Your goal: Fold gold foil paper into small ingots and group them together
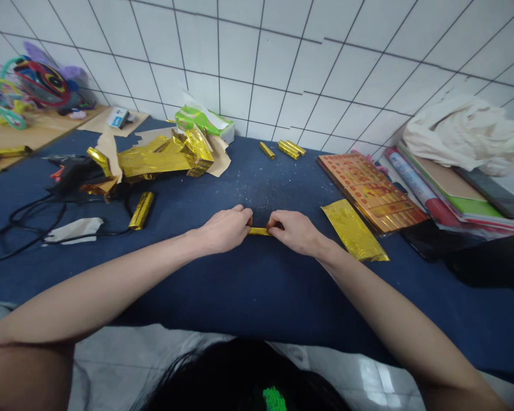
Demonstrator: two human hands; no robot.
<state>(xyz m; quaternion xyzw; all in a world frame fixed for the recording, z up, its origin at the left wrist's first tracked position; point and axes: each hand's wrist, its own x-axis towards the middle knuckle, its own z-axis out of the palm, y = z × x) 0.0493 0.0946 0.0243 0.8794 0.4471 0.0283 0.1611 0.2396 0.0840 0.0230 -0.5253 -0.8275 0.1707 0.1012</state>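
A narrow roll of gold foil paper point(259, 231) lies across the middle of the blue cloth, pinched at both ends. My left hand point(229, 228) is closed on its left end, and my right hand point(294, 231) grips the right end with thumb and fingers. Just to the right of my right hand lies a flat sheet of gold foil point(355, 231). Farther back, near the wall, are several finished-looking gold tubes point(291, 149) and a single gold tube point(266, 150). A thicker gold roll point(141, 210) sits left of my left forearm.
Crumpled gold foil and brown paper point(158, 160) lie at the back left, before a green tissue pack point(203, 121). A black glue gun point(71, 171) trails a looping cord point(21, 225). An orange patterned box point(370, 191) and stacked books point(458, 197) stand right.
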